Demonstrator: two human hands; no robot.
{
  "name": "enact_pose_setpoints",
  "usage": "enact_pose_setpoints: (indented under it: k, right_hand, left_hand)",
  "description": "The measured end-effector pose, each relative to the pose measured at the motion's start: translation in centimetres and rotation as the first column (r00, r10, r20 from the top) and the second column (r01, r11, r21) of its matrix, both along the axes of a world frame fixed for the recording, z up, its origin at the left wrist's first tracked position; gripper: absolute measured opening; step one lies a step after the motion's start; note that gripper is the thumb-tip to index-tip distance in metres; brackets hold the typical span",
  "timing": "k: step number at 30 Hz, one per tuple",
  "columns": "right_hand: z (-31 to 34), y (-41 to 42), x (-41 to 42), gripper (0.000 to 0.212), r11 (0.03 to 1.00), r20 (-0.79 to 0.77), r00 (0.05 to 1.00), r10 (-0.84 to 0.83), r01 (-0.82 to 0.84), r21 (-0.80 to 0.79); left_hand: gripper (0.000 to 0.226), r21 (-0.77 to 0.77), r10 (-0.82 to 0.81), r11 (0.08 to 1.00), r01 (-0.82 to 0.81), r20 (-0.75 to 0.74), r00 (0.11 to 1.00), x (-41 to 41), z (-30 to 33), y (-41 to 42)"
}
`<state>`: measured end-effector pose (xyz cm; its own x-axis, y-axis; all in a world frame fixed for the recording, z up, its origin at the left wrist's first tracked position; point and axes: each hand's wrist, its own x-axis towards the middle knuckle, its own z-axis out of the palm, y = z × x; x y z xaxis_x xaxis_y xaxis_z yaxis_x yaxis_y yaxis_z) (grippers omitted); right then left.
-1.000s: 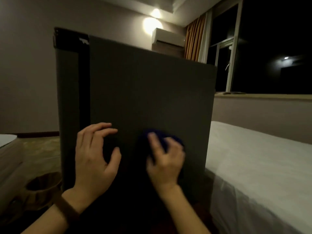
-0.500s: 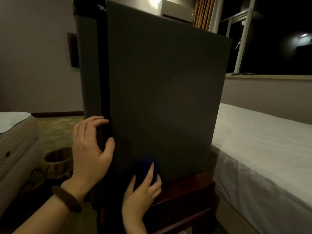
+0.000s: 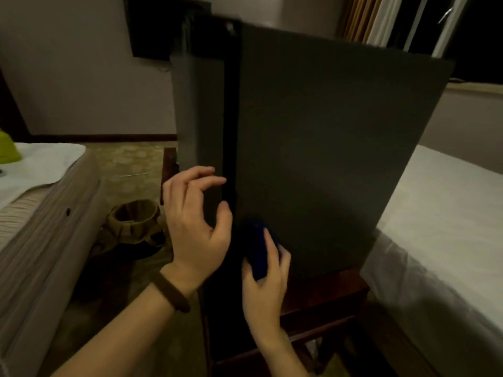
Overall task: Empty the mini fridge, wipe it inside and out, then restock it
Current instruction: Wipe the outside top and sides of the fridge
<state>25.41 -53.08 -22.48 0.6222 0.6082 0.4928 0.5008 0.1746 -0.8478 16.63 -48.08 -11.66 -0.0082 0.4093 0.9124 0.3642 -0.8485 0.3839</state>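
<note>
The dark grey mini fridge (image 3: 321,148) stands on a low wooden stand (image 3: 334,297), with its broad side panel facing me and its door (image 3: 198,126) at the left. My right hand (image 3: 268,284) holds a dark blue cloth (image 3: 257,247) against the lower left corner of that side panel. My left hand (image 3: 196,221) hovers at the seam between door and side, fingers loosely curled, thumb near the edge, holding nothing. A brown band sits on my left wrist.
A bed with white sheets (image 3: 441,227) lies close on the right. Another bed (image 3: 40,202) with a white cloth and a yellow-green object (image 3: 6,148) is on the left. A lined waste bin (image 3: 136,221) stands on the floor beside the fridge.
My right hand has brought the blue cloth from the middle of the side panel down to its bottom left corner. The view has shifted right and down, and my left hand stays near the door seam.
</note>
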Motion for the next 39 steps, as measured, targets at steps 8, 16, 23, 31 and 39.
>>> enact_pose_setpoints:
  k: [8,16,23,31,39]
  right_hand:
    - [20.9,-0.4,-5.5,0.052,0.92,0.172,0.949,0.264,-0.302,0.251]
    - [30.1,0.9,-11.0,0.055,0.907,0.174,0.902,0.395,-0.413,0.079]
    - [33.9,3.8,-15.7,0.05,0.9,0.067,0.899,0.433,-0.427,-0.08]
    - [35.9,7.1,-18.3,0.052,0.907,-0.006,0.914,0.406,-0.404,-0.117]
    - [33.2,14.9,-18.1,0.05,0.899,-0.024,0.952,0.305,-0.297,-0.321]
  left_hand:
    - [0.024,-0.147,-0.153,0.974,0.174,0.14,0.978,-4.0,12.7,0.1]
    - [0.023,-0.51,-0.122,0.832,0.217,0.213,0.969,-12.3,21.6,1.1]
    - [0.017,-0.718,0.149,0.68,0.15,0.335,0.931,-21.1,24.9,2.1]
    - [0.02,-0.774,0.183,0.616,0.145,0.32,0.93,-26.2,27.6,5.0]
    - [0.016,-0.843,-0.021,0.515,0.152,0.165,0.986,-24.8,24.4,13.1]
